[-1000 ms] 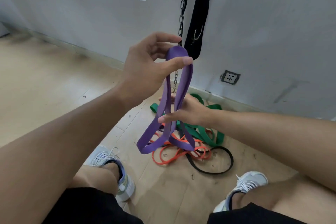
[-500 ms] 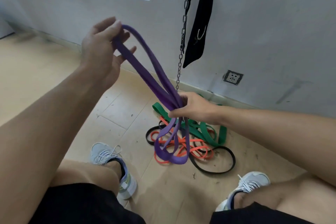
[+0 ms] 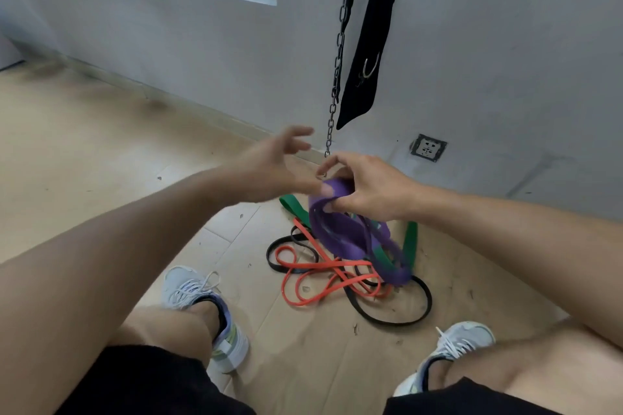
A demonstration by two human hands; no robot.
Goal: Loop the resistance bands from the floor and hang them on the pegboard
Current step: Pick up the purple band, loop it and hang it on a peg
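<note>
My right hand (image 3: 367,189) grips the purple resistance band (image 3: 340,236), which hangs from it in several coiled loops above the floor pile. My left hand (image 3: 276,165) is just left of it, motion-blurred, fingers spread and holding nothing, its thumb near the top of the purple coil. On the wooden floor below lie an orange band (image 3: 317,280), a green band (image 3: 409,242) and a black band (image 3: 397,317), tangled together. No pegboard is in view.
A metal chain (image 3: 338,54) and a black strap with a hook (image 3: 369,61) hang down the grey wall just behind my hands. A wall socket (image 3: 428,147) sits low on the right. My two shoes (image 3: 205,310) flank the pile.
My left hand has let go of the raised purple loop and come down toward my right hand. The band is now gathered into short coils hanging from my right hand.
</note>
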